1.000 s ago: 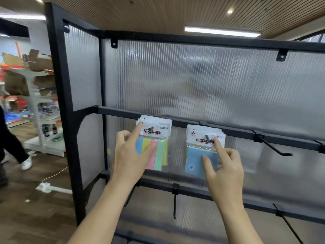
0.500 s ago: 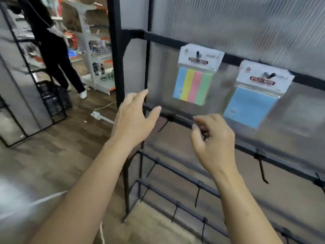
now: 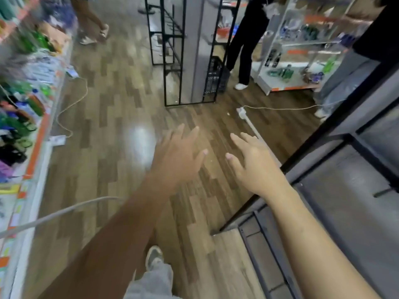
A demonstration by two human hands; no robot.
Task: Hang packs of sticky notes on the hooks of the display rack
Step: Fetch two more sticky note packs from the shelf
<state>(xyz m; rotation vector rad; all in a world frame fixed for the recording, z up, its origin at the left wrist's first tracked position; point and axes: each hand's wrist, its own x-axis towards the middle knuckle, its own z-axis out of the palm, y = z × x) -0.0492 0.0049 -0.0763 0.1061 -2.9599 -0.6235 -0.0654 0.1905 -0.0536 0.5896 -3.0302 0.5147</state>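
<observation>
Packs of sticky notes do not show anywhere in this view, so where they are cannot be told; the camera faces the brown wood-plank floor [image 3: 121, 117]. The black metal display rack with grey ribbed panels [image 3: 336, 147] runs along the right edge of the view, and on its lower panel one short dark hook [image 3: 384, 192] appears to stand bare. The left hand [image 3: 174, 160] and the right hand [image 3: 254, 167] reach out side by side above the floor, fingers spread and straight. Both are empty and touch nothing, and the right one is just beside the rack's near upright. Judging from that, the step in hand is the reach for a fresh pack, not a hanging. The next move calls for finding the supply, which is out of sight, pinching one pack by its top so the hanging hole stays free, and lining that hole up with a bare hook. As for containers, a black latticed plastic crate [image 3: 216, 76] sits on the floor at the foot of a second black-framed rack [image 3: 195, 61], its contents too dark to make out. A white shelving unit [image 3: 302, 46] towards the floor's far right corner carries bottles and small goods. A long shelf with an orange edge [image 3: 36, 147] along the left edge is packed with blurred colourful items.
</observation>
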